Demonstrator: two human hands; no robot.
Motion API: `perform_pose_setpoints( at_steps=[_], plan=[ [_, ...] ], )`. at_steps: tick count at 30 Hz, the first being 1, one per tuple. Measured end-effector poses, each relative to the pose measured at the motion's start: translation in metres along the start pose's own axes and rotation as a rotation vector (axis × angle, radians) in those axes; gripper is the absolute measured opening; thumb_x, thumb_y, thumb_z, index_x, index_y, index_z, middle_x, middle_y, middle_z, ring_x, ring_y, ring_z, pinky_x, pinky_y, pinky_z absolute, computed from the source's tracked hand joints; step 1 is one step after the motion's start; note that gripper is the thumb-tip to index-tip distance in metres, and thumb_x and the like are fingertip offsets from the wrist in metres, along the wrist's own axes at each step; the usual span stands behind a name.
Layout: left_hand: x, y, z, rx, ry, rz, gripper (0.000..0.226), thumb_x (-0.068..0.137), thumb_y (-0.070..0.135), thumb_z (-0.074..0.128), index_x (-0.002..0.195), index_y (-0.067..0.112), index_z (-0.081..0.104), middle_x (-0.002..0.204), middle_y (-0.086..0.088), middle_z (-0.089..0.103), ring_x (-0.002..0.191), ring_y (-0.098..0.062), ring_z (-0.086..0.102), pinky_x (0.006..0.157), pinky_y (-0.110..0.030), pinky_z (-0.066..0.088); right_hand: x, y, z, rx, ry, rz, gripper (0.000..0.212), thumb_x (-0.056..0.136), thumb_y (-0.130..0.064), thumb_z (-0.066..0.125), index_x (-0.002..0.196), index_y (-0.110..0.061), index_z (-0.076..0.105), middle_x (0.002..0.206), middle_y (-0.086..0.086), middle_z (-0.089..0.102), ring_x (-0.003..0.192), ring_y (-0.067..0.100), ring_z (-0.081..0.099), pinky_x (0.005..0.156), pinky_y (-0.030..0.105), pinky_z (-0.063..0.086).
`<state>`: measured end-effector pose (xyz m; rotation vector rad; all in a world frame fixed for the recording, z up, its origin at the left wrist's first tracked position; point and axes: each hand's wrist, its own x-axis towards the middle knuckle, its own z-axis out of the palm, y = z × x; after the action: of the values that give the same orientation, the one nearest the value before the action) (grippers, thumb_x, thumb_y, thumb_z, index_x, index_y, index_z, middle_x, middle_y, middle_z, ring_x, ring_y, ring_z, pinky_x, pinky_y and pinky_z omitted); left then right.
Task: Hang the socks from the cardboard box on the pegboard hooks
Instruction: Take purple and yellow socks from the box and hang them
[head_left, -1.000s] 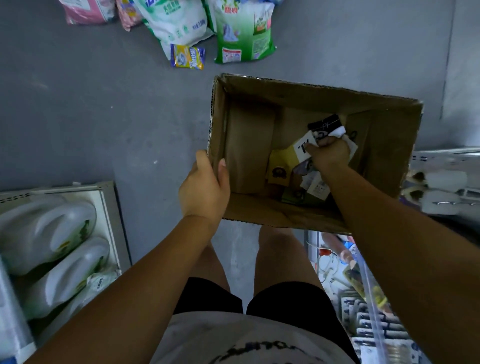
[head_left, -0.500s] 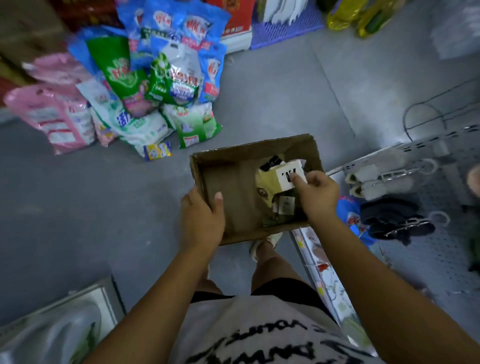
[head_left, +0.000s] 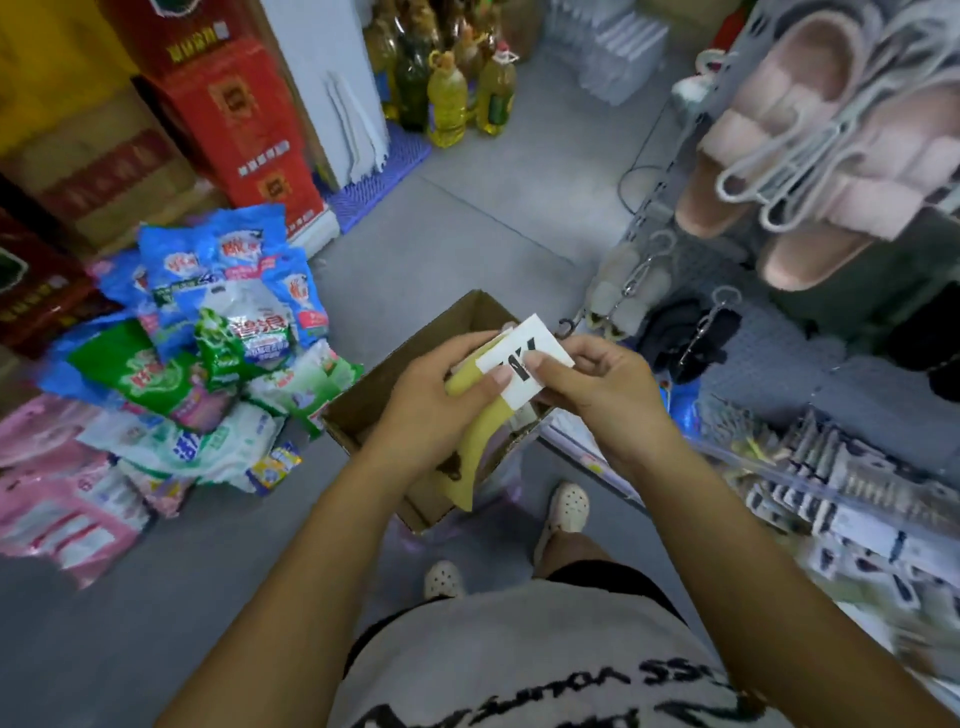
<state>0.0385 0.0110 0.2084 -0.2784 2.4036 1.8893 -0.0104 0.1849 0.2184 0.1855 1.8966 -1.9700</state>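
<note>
1. Head view, hands: your left hand (head_left: 431, 400) has its fingers curled round the pair of yellow socks (head_left: 483, 441), thumb laid on the white header card (head_left: 524, 358). Your right hand (head_left: 597, 384) pinches that card's right end between thumb and fingers.
2. Head view, location: the socks hang above the open cardboard box (head_left: 363, 397), well apart from the pegboard (head_left: 769, 364) at your right. Neither hand holds the box; what supports it cannot be told.
3. Head view, target: the nearest pegboard hook (head_left: 724, 301) carries dark socks (head_left: 691, 338). The card's small hanger hook (head_left: 566, 326) juts beside your right fingers.
4. Risk: gripping the card alone could tear it or let the socks slide free.
5. Risk: that hanger hook is small, so a tilted approach could miss the peg.
6. Risk: the pink slippers (head_left: 810, 130) overhang the board, and a raised arm may knock them.
</note>
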Motion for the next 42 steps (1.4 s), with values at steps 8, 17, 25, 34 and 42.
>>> perform_pose_setpoints(
  at_steps=[8, 17, 25, 34, 42],
  plan=[
    [-0.007, 0.043, 0.074, 0.031, -0.075, 0.087, 0.044, 0.096, 0.023, 0.069, 0.137, 0.034, 0.058, 0.118, 0.022, 0.067, 0.107, 0.005, 0.064, 0.086, -0.014, 0.053, -0.052, -0.017, -0.069, 0.047, 0.125, -0.107, 0.011, 0.091, -0.013, 0.071, 0.087, -0.008, 0.062, 0.096, 0.014, 0.076, 0.089, 0.028, 0.073, 0.069, 0.029, 0.059],
    [-0.029, 0.090, 0.223, 0.277, -0.273, 0.213, 0.031, 0.083, 0.060, 0.067, 0.096, 0.031, 0.070, 0.129, 0.003, 0.044, 0.123, -0.006, 0.046, 0.106, -0.022, 0.037, -0.135, -0.020, -0.221, 0.128, 0.292, -0.146, 0.013, 0.096, -0.012, 0.063, 0.090, -0.012, 0.052, 0.095, 0.019, 0.074, 0.086, 0.028, 0.071, 0.083, 0.056, 0.058],
    [-0.086, 0.155, 0.381, 0.009, -0.619, 0.135, 0.043, 0.093, 0.050, 0.065, 0.067, 0.017, 0.058, 0.064, 0.001, 0.050, 0.060, -0.013, 0.040, 0.058, -0.028, 0.033, -0.246, -0.021, -0.383, 0.153, 0.405, -0.218, 0.011, 0.095, -0.008, 0.063, 0.102, -0.003, 0.056, 0.096, 0.012, 0.076, 0.091, 0.024, 0.072, 0.078, 0.033, 0.059],
    [-0.125, 0.192, 0.478, -0.233, -0.548, 0.063, 0.042, 0.094, 0.043, 0.067, 0.106, 0.005, 0.053, 0.097, -0.019, 0.076, 0.088, -0.037, 0.074, 0.070, -0.058, 0.054, -0.323, -0.021, -0.485, 0.269, 0.617, -0.287, 0.016, 0.096, -0.016, 0.064, 0.110, -0.009, 0.063, 0.098, 0.009, 0.075, 0.088, 0.023, 0.073, 0.068, 0.033, 0.058],
    [-0.137, 0.229, 0.503, -0.207, -0.513, 0.249, 0.016, 0.103, 0.022, 0.055, 0.110, 0.031, 0.066, 0.100, 0.012, 0.079, 0.096, -0.009, 0.074, 0.086, -0.032, 0.057, -0.334, -0.027, -0.503, 0.143, 0.676, -0.405, 0.018, 0.095, -0.017, 0.066, 0.112, -0.012, 0.065, 0.085, 0.010, 0.076, 0.077, 0.018, 0.071, 0.064, 0.032, 0.056]
  ],
)
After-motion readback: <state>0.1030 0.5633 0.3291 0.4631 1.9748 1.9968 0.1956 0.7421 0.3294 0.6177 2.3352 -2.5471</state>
